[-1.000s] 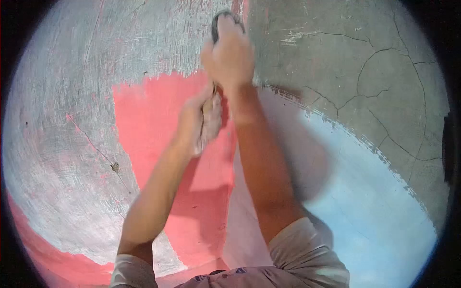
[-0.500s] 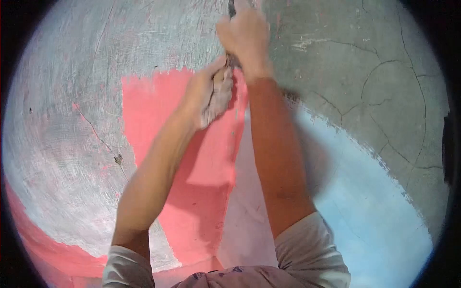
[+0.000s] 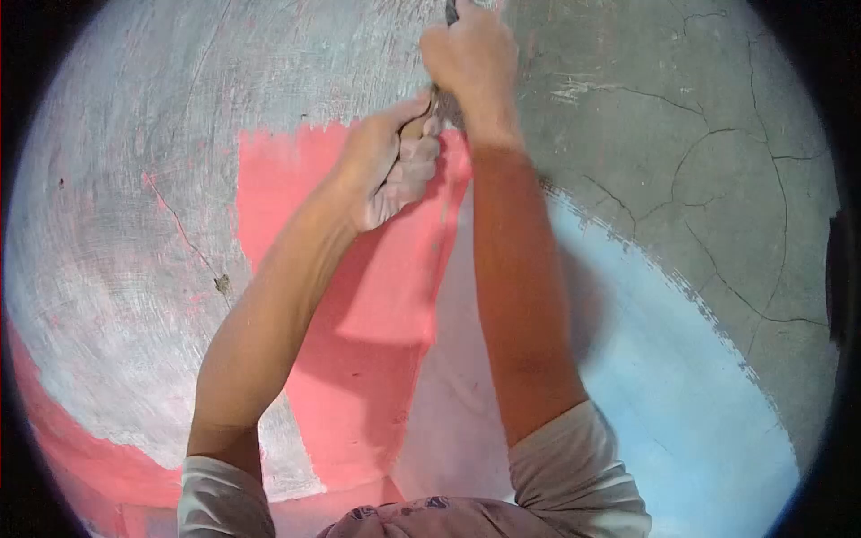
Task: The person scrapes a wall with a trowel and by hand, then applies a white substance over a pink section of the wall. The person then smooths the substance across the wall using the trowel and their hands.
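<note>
My left hand [image 3: 395,161], powdery with pale dust on the fingers, is closed around a tan-handled tool [image 3: 413,131], most of it hidden in the fist. My right hand [image 3: 471,58] is just above and to its right, wrapped round a dark-ended tool [image 3: 452,11] whose tip shows above the knuckles. A greyish, flat, blade-like piece [image 3: 446,106] shows between the hands; I cannot tell which tool it belongs to. Both hands are in front of the wall, over the top edge of a coral-pink painted patch [image 3: 314,179].
Left of the patch, the wall [image 3: 117,269] is scuffed grey-white with a crack and small hole [image 3: 221,284]. A pale blue painted area [image 3: 682,386] curves at lower right, beneath cracked bare grey plaster [image 3: 646,134]. A pink band [image 3: 108,466] runs along the lower left.
Both hands stay together high on the wall, still gripping. In view, the right hand is slightly lower and further right. The left forearm's angle has shifted a little.
</note>
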Demonstrator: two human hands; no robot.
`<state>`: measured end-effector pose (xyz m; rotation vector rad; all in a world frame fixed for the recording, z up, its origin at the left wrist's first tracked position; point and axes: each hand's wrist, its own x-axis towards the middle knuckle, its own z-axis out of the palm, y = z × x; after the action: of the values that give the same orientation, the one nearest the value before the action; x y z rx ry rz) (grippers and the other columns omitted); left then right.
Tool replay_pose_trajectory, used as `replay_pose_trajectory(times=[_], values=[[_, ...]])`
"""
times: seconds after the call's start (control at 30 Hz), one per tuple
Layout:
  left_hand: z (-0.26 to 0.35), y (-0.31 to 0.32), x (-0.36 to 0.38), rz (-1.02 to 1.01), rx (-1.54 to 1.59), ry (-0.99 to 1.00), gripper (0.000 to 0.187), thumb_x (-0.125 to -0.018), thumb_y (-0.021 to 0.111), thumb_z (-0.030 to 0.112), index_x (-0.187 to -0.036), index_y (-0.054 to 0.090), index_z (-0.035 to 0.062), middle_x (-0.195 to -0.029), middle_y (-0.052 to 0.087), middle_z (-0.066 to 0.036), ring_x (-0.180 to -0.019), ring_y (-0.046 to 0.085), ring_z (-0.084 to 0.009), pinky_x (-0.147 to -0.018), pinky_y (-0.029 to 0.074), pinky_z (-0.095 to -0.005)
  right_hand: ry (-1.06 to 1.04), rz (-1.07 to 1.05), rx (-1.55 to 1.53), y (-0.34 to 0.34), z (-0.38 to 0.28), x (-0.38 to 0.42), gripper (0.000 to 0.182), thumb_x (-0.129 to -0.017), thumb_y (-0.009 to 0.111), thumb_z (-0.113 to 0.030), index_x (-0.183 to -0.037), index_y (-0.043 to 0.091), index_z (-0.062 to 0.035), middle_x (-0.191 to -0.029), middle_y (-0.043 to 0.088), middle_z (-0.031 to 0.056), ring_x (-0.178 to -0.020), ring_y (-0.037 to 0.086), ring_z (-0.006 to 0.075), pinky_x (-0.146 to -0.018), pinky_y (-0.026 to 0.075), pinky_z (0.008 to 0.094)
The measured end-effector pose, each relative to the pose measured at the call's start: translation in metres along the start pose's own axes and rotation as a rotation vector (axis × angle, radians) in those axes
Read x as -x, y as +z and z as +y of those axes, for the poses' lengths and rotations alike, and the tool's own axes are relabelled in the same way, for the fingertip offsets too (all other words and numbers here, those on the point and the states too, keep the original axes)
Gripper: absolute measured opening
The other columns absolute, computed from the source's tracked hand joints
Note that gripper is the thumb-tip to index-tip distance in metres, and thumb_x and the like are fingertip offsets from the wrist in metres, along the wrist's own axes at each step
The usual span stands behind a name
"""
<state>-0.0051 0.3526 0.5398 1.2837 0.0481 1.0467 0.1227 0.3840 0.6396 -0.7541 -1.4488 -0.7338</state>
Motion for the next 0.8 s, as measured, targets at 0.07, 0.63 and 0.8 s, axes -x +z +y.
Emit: replay_pose_trajectory(times=[0.07, 0.63, 0.8], values=[[-0.036, -0.011, 0.027, 0.093, 0.099, -0.031, 0.036, -0.111, 0.054, 0.042, -0.09, 0.056, 0.0132, -0.061, 0.045, 0.006, -0.038, 0.035, -0.0051, -0.031, 0.029, -0.0205, 0.012, -0.015, 0.014, -0.002, -0.006, 0.032, 0.043, -0.088, 0.059, -0.023, -0.121, 0.069, 0.003, -0.11, 0.072, 0.0331, -0.109, 0.066, 0.0533, -0.101, 0.05, 0.0587], [-0.014, 0.008, 0.023, 0.149, 0.031, 0.064, 0.034, -0.114, 0.05, 0.037, -0.092, 0.058, 0.012, -0.06, 0.044, 0.006, -0.038, 0.036, -0.0046, -0.029, 0.029, -0.0211, -0.022, 0.09, -0.089, 0.013, -0.005, 0.018, 0.037, -0.089, 0.058, -0.021, -0.117, 0.064, 0.0032, -0.109, 0.07, 0.0327, -0.105, 0.065, 0.0557, -0.096, 0.052, 0.0593], [-0.007, 0.034, 0.031, 0.325, -0.083, 0.09, 0.033, -0.113, 0.051, 0.038, -0.093, 0.056, 0.0122, -0.064, 0.042, 0.007, -0.04, 0.034, -0.0035, -0.031, 0.028, -0.0205, 0.013, 0.049, -0.151, -0.01, -0.016, 0.02, 0.037, -0.09, 0.058, -0.021, -0.118, 0.063, 0.0032, -0.111, 0.07, 0.033, -0.104, 0.065, 0.0562, -0.096, 0.052, 0.0598]])
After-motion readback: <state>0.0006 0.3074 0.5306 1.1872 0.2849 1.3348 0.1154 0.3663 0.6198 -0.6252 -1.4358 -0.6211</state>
